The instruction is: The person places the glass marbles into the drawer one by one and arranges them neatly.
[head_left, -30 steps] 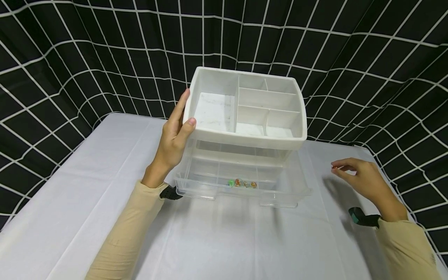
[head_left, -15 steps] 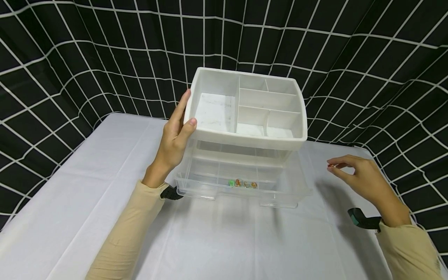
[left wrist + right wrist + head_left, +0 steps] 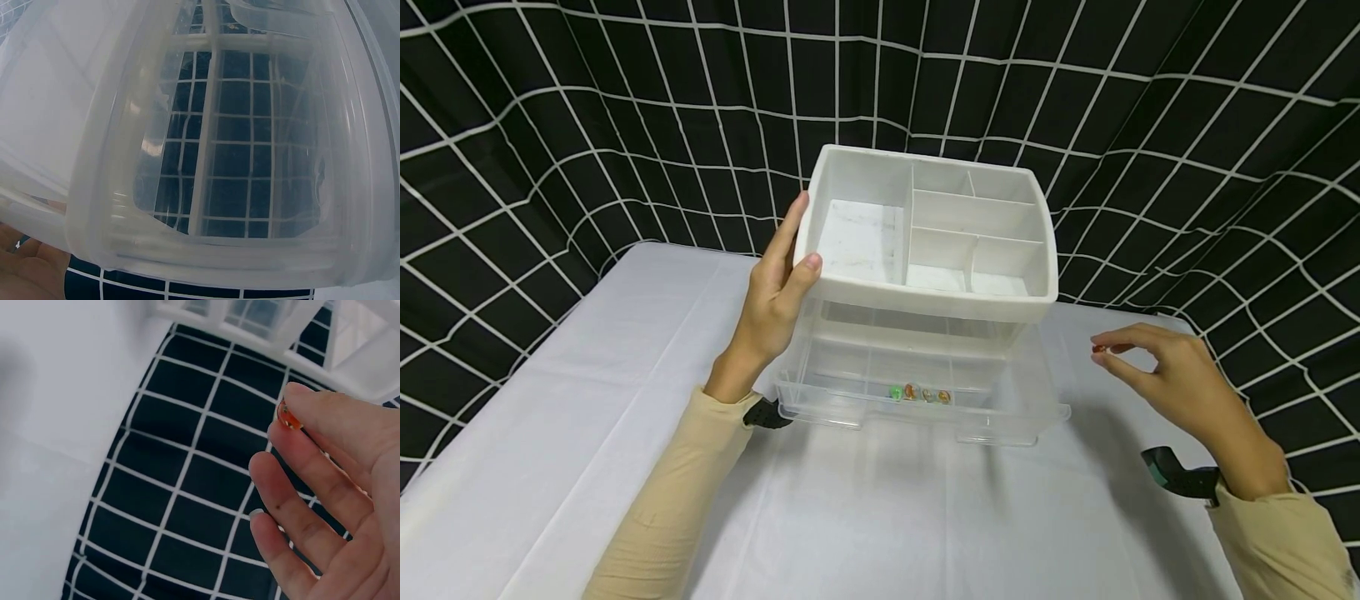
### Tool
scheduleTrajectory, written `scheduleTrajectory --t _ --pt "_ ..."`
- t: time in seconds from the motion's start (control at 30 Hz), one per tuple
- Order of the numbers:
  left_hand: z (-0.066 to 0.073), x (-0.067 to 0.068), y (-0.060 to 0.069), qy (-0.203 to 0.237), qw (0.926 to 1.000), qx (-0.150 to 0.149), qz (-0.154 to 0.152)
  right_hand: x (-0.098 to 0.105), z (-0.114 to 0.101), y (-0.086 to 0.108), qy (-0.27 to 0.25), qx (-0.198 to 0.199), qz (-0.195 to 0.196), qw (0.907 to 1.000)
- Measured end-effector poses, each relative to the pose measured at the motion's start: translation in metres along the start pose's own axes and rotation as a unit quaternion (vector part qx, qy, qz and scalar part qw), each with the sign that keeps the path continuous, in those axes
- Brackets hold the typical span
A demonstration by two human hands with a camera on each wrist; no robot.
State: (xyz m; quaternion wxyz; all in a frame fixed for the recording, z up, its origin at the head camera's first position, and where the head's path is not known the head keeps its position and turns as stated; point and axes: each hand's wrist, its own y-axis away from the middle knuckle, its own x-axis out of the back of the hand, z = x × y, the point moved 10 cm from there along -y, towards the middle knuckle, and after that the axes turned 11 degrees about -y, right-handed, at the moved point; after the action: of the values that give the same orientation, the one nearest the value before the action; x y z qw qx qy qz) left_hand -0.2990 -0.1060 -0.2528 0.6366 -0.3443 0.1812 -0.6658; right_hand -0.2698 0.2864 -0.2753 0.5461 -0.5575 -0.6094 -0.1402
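Observation:
My left hand (image 3: 772, 296) grips the left rim of a white plastic organizer (image 3: 925, 302), thumb over the edge and fingers along its side. Below the organizer's divided top, a clear drawer (image 3: 917, 417) is pulled out toward me. Several glass marbles (image 3: 911, 392), green and amber, lie in a row near its front wall. To the right of the organizer, my right hand (image 3: 1180, 379) is raised above the table. Its thumb and index finger pinch an orange-red marble (image 3: 289, 417), clearest in the right wrist view. In the left wrist view the organizer's translucent side fills most of the picture.
A white cloth covers the table (image 3: 880, 517). Black fabric with a white grid (image 3: 715, 92) hangs behind and along both sides. The organizer's top tray has one large compartment (image 3: 861, 242) at left and several smaller ones at right.
My right hand has moved a little to the left and up, toward the organizer, with the marble still pinched. The left hand, organizer and drawer look practically unmoved.

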Motion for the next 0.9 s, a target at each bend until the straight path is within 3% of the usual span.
scheduleTrajectory --t 0.33,0.63,0.9 --pt "0.001 0.000 0.000 0.001 1.0000 -0.001 -0.001 0.007 -0.026 -0.003 0.002 0.031 0.024 0.9992" --pt "0.002 0.001 0.000 0.003 1.0000 -0.005 0.001 0.016 -0.060 -0.008 -0.003 0.088 0.040 0.9953" --pt "0.001 0.000 0.000 0.005 1.0000 -0.002 -0.001 0.021 -0.081 -0.007 0.006 0.105 0.043 0.9936"
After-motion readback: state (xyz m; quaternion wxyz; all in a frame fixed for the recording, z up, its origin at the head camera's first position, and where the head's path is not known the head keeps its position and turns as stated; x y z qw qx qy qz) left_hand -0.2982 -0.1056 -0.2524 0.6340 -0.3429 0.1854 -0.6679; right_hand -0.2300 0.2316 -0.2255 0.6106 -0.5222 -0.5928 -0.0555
